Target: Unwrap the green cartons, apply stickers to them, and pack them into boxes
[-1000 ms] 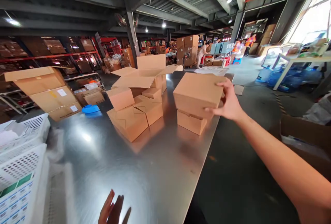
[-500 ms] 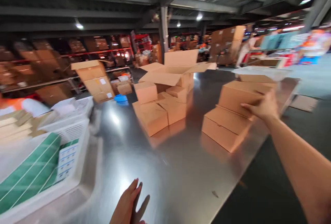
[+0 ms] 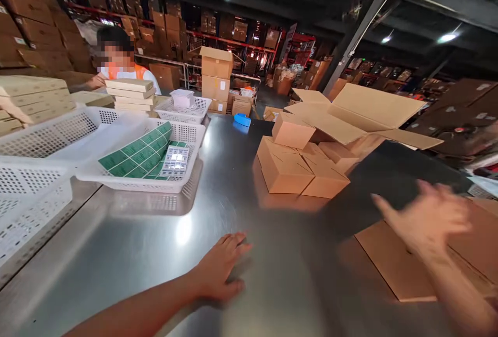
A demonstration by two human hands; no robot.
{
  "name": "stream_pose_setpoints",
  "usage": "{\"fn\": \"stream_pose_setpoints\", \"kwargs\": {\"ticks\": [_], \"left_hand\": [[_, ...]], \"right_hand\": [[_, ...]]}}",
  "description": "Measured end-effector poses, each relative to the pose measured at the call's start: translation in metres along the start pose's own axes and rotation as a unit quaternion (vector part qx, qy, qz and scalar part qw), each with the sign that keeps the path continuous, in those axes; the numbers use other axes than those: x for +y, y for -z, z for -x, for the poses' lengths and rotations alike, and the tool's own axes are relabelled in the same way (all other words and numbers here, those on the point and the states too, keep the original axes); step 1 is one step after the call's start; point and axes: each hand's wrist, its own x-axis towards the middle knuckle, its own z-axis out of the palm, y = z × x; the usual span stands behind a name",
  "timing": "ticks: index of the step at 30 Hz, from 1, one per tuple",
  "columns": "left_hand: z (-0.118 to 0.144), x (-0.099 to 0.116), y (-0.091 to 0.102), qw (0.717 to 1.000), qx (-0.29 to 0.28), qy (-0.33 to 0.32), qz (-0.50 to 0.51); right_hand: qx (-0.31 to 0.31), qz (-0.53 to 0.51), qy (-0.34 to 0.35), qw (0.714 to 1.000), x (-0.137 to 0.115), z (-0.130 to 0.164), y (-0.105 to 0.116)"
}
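My left hand (image 3: 220,267) lies flat, palm down, on the steel table (image 3: 128,243), holding nothing. Blurred with motion, my right hand (image 3: 426,217) hovers with spread, empty fingers above the stacked brown boxes (image 3: 404,264) at the right edge. A group of small closed cardboard boxes (image 3: 301,163) sits at the table's middle. Behind it stands a large open carton (image 3: 361,113) with its flaps spread.
A white mesh basket (image 3: 155,184) holding green sheets and labels sits to the left, with more white baskets (image 3: 31,202) around it. A person in an orange vest (image 3: 120,67) stands at the far left behind stacked flat boxes (image 3: 130,93). Warehouse shelving with cartons fills the background.
The view has swung left. My right hand has let go of the stacked box and drawn back, empty. My left hand has settled flat on the table.
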Motion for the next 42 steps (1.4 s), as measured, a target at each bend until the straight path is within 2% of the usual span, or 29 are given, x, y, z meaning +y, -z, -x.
{"fn": "stream_pose_setpoints", "kwargs": {"ticks": [2, 4, 6, 8, 11, 14, 17, 19, 21, 23, 24, 27, 30, 34, 36, 38, 40, 42], "left_hand": [[0.000, -0.004, 0.001, 1.000, 0.012, -0.001, 0.023], [0.001, -0.011, 0.000, 0.998, 0.027, -0.013, 0.052], [0.003, -0.019, -0.003, 0.996, 0.041, -0.025, 0.078], [0.004, -0.025, -0.006, 0.994, 0.049, -0.033, 0.093], [0.004, -0.026, -0.007, 0.994, 0.044, -0.035, 0.094], [0.003, -0.022, -0.005, 0.995, 0.025, -0.031, 0.090], [0.001, -0.019, -0.005, 0.996, 0.013, -0.020, 0.087], [0.000, -0.019, -0.006, 0.995, 0.024, -0.012, 0.093], [0.000, -0.021, -0.008, 0.994, 0.043, -0.010, 0.104], [0.002, -0.023, -0.009, 0.991, 0.063, -0.008, 0.119], [0.003, -0.024, -0.009, 0.989, 0.073, -0.003, 0.128], [0.006, -0.025, -0.010, 0.980, 0.095, 0.030, 0.174], [0.006, -0.022, -0.009, 0.955, 0.120, 0.079, 0.260], [0.002, -0.012, 0.001, 0.904, 0.187, 0.137, 0.360], [0.002, -0.001, 0.011, 0.892, 0.202, 0.134, 0.382], [0.003, 0.014, 0.022, 0.890, 0.187, 0.131, 0.394], [0.002, 0.029, 0.032, 0.888, 0.171, 0.146, 0.401], [-0.001, 0.041, 0.039, 0.879, 0.179, 0.176, 0.405]], "right_hand": [[-0.065, -0.029, 0.064, 0.995, -0.037, 0.006, -0.014], [-0.150, -0.068, 0.128, 0.978, -0.085, 0.006, -0.042], [-0.200, -0.120, 0.109, 0.966, -0.131, 0.007, -0.074], [-0.209, -0.139, 0.083, 0.965, -0.166, 0.015, -0.101], [-0.190, -0.155, 0.033, 0.969, -0.186, 0.041, -0.118], [-0.161, -0.171, -0.001, 0.972, -0.173, 0.080, -0.101], [-0.148, -0.196, -0.005, 0.969, -0.142, 0.118, -0.059], [-0.146, -0.221, -0.002, 0.964, -0.120, 0.132, -0.029], [-0.107, -0.229, -0.048, 0.966, -0.101, 0.131, -0.010], [-0.071, -0.234, -0.124, 0.962, -0.089, 0.117, -0.007], [-0.077, -0.242, -0.158, 0.954, -0.085, 0.108, -0.012], [-0.151, -0.295, -0.225, 0.916, -0.082, 0.092, -0.032], [-0.194, -0.354, -0.261, 0.877, -0.087, 0.108, -0.032], [-0.204, -0.428, -0.241, 0.846, -0.091, 0.179, 0.012], [-0.244, -0.466, -0.211, 0.824, -0.087, 0.221, 0.040], [-0.273, -0.504, -0.179, 0.800, -0.080, 0.250, 0.062], [-0.264, -0.527, -0.143, 0.795, -0.073, 0.260, 0.076], [-0.243, -0.518, -0.098, 0.814, -0.071, 0.250, 0.079]]}}
